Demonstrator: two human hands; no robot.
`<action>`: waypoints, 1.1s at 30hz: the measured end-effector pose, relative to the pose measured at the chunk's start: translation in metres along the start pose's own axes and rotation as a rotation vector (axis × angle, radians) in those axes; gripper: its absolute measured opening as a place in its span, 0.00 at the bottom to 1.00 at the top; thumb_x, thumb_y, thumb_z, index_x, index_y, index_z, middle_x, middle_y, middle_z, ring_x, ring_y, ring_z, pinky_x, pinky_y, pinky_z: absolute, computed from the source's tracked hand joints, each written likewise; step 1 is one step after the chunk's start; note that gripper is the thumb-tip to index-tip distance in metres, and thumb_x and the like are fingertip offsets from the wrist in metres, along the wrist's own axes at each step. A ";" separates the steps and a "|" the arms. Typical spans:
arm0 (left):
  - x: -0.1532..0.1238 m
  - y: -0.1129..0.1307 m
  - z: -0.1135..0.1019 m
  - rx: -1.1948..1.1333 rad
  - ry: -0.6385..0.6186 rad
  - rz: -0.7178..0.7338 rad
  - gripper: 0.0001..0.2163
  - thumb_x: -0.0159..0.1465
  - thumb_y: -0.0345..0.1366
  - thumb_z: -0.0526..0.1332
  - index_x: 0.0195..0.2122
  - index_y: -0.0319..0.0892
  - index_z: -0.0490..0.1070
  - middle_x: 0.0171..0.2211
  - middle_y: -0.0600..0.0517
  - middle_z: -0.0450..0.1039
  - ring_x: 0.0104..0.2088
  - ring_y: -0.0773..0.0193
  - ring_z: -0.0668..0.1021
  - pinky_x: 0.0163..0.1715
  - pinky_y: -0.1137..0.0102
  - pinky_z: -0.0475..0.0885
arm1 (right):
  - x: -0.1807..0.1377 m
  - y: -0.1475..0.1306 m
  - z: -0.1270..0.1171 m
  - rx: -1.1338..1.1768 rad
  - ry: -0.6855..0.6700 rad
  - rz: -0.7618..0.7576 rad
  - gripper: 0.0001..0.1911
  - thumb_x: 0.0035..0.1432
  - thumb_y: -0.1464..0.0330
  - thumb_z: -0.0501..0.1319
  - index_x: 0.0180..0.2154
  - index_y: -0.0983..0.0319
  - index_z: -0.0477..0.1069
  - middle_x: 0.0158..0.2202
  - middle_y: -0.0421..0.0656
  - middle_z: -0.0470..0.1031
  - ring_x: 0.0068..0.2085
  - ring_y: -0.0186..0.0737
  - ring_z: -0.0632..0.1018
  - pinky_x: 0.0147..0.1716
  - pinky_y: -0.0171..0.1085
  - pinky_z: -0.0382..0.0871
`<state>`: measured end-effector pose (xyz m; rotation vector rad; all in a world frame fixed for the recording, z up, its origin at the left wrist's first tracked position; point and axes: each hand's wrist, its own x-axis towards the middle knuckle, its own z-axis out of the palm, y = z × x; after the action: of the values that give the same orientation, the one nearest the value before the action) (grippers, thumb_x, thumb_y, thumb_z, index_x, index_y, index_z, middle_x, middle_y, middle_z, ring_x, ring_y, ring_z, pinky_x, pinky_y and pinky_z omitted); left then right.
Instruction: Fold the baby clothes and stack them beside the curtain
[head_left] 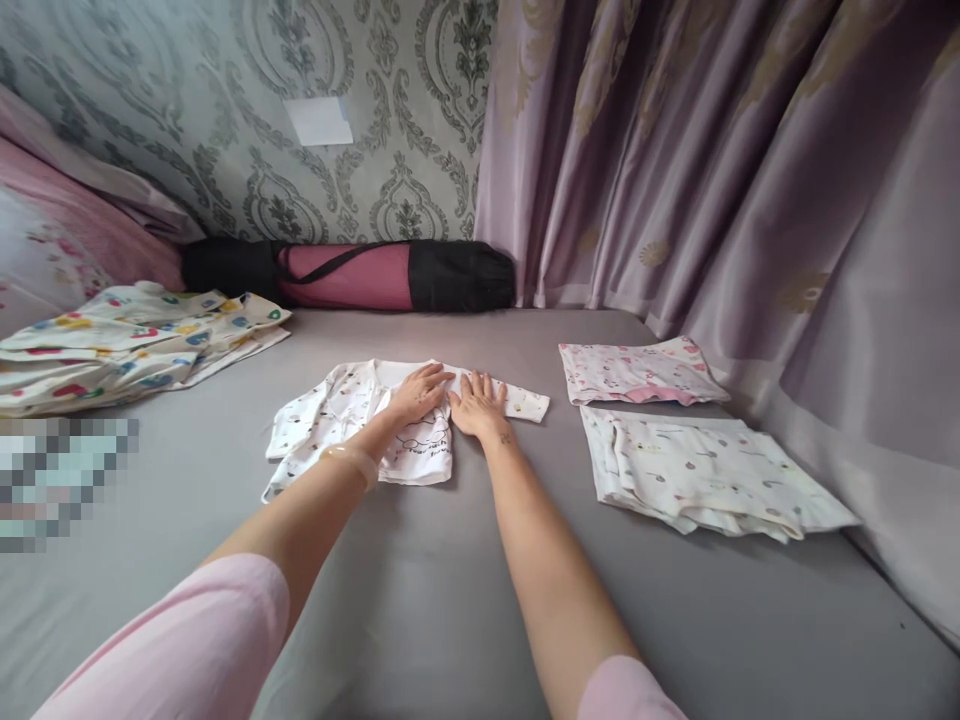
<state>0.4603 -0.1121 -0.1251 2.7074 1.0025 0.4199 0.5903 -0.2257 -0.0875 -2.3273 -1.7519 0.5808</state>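
left hand flat, grip open on white baby shirt | right hand flat, open, shirt beneath

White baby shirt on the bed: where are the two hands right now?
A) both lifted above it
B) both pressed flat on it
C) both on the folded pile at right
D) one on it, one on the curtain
B: the left hand and right hand lie flat, side by side, on the white baby shirt.

Your left hand flat on small white printed shirt, fingers spread | your right hand flat beside it, on the shirt's folded sleeve | shirt lies on grey bed | two folded garment piles to your right | rolled mat bag at wall
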 end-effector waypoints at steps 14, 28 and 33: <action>-0.005 0.002 -0.007 -0.070 -0.013 0.009 0.22 0.66 0.37 0.51 0.60 0.38 0.70 0.64 0.43 0.64 0.66 0.54 0.64 0.66 0.61 0.56 | 0.002 0.008 -0.014 0.105 0.053 0.041 0.29 0.71 0.62 0.38 0.69 0.62 0.50 0.73 0.49 0.45 0.72 0.49 0.46 0.67 0.55 0.37; -0.007 0.010 -0.014 -0.091 -0.001 0.000 0.21 0.66 0.38 0.53 0.59 0.43 0.70 0.63 0.46 0.66 0.64 0.54 0.66 0.65 0.62 0.59 | 0.002 0.010 -0.006 -0.012 0.050 0.079 0.30 0.71 0.60 0.37 0.70 0.62 0.49 0.73 0.51 0.41 0.72 0.50 0.43 0.67 0.56 0.33; -0.008 0.013 -0.016 -0.070 -0.009 -0.004 0.22 0.66 0.37 0.53 0.60 0.40 0.69 0.64 0.45 0.64 0.65 0.54 0.65 0.65 0.63 0.57 | 0.004 0.012 -0.009 -0.010 0.029 0.073 0.30 0.71 0.60 0.37 0.69 0.62 0.50 0.73 0.51 0.41 0.72 0.51 0.43 0.67 0.56 0.34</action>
<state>0.4568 -0.1251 -0.1083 2.6424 0.9727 0.4330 0.6056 -0.2244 -0.0850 -2.4027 -1.6680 0.5477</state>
